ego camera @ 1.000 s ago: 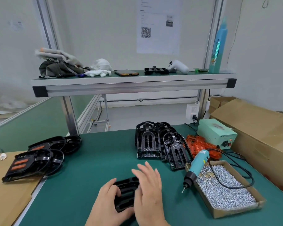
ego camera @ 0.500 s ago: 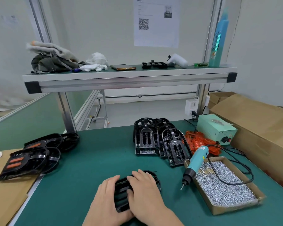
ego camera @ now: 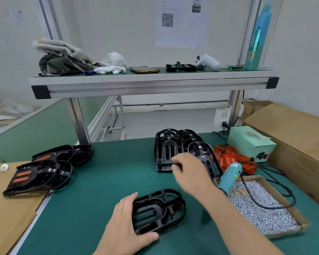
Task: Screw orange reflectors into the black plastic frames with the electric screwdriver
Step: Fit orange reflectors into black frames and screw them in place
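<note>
In the lower middle of the frame the left hand [ego camera: 127,225] holds one black frame [ego camera: 156,206] that lies flat on the green surface [ego camera: 118,177]. The thumb lies along its near edge and the palm sits against its left side. We see no orange piece in this frame, so in our judgement its reflectors are not yet put in.

The right hand [ego camera: 189,169] is stretched out in the middle of the picture, in front of the stack of black frames [ego camera: 168,144], which stand on edge. It is blurred, and we cannot tell whether its fingers grip something or are only near the front frame.

The orange reflectors [ego camera: 230,157] lie in a heap on the right, just beside the stack. Below them the electric screwdriver [ego camera: 229,176] rests with nobody holding it, its body on the corner of the box of screws [ego camera: 287,232].

At the left edge several finished frames [ego camera: 33,173] lie partly on a cardboard sheet [ego camera: 6,218], and two of them show orange strips already in place.

We judge that the task is only partly done. A few frames are finished, but many in the stack are without reflectors. For the frame in the left hand all work is to come: placing the reflectors, taking screws and driving them in.
</note>
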